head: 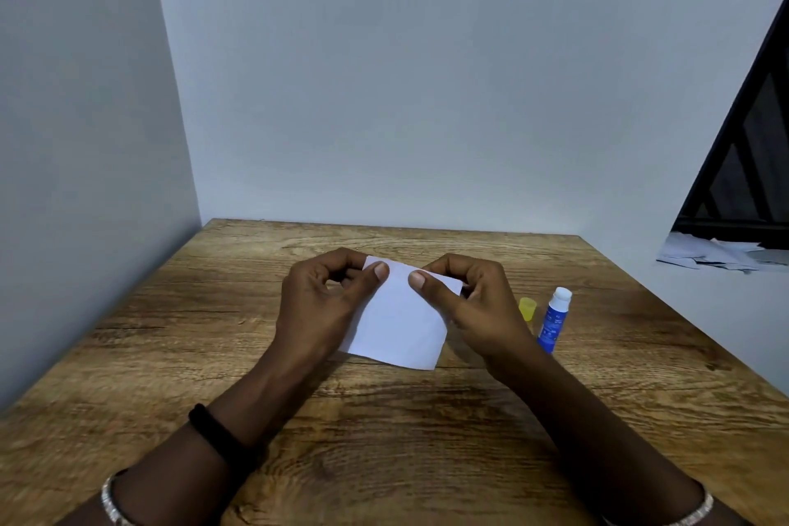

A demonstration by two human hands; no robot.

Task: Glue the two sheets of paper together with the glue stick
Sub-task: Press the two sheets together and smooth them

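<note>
A small white paper (399,322) is held just above the middle of the wooden table (384,440). My left hand (324,295) pinches its upper left corner between thumb and fingers. My right hand (474,295) pinches its upper right corner the same way. Whether the paper is one sheet or two stacked sheets, I cannot tell. The blue glue stick (554,320) stands uncapped to the right of my right hand, its white tip exposed. Its yellow cap (527,307) sits on the table beside it.
Grey walls close off the table at the left and back. Past the table's right edge, a dark slanted panel (747,167) rises above a pile of loose papers (717,254).
</note>
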